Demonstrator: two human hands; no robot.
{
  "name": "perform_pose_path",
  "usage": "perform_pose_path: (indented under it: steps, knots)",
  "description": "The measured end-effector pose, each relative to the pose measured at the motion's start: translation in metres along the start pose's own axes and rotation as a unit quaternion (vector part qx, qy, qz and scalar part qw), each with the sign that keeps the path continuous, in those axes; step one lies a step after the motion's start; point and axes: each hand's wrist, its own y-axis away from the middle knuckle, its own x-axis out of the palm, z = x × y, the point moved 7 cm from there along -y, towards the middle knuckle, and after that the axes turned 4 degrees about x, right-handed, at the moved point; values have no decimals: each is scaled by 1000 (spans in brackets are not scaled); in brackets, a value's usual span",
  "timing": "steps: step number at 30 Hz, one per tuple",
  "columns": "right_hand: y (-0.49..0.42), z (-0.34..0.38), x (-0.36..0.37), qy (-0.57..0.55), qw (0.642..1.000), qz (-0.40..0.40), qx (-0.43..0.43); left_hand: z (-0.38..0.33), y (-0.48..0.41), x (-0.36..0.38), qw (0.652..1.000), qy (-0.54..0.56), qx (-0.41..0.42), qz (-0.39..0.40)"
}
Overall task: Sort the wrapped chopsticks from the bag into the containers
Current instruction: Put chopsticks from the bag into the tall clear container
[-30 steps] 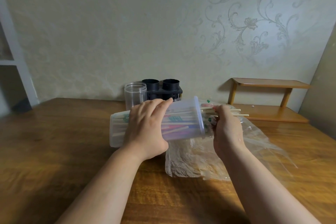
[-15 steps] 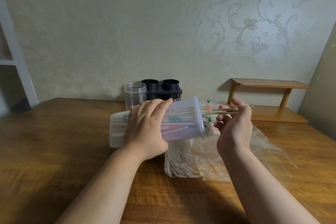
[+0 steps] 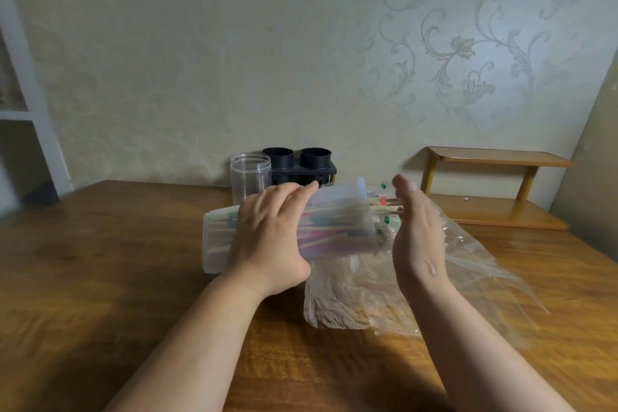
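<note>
My left hand (image 3: 267, 237) grips the translucent container (image 3: 337, 204), held on its side above the table (image 3: 100, 261), long axis running left to right, mouth pointing right; my right hand (image 3: 414, 234) is flat, fingers straight, palm facing the wrapped chopsticks (image 3: 384, 210) that stick out of that mouth; the bag (image 3: 351, 294) lies crumpled beneath; a clear jar (image 3: 250, 174) and a black twin holder (image 3: 301, 167) stand behind.

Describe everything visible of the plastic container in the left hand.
The container is frosted clear plastic, long and boxy, with a thicker rim at its open mouth. It lies sideways, mouth rightward and slightly raised. The left hand grips its middle. Wrapped chopsticks fill it, some ends poking out.
</note>
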Motion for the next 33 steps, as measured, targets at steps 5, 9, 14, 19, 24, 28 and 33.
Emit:
perform_pose_path:
  steps: [5,9,14,19,24,28,33]
  knots:
    - [6,0,12,55,996,69,-24,0,-1,-2,1000,6,-6,-11]
    - [3,6,6,63,995,63,-47,1,-1,-2,1000,6,-12,-7]
    - [1,1,7,80,993,74,-49,4,0,-2,1000,9,-26,-13]
    - [-9,1,-6,69,994,60,-53,7,-1,-3,999,13,-35,-26]
    - [-9,11,-15,114,991,37,-56,9,-1,-7,997,19,-53,-49]
    - [-10,0,-10,139,980,123,66,12,-1,-10,996,19,-67,-52]
    - [-6,-11,-7,254,932,239,102,12,-1,-11,996,14,-69,-58]
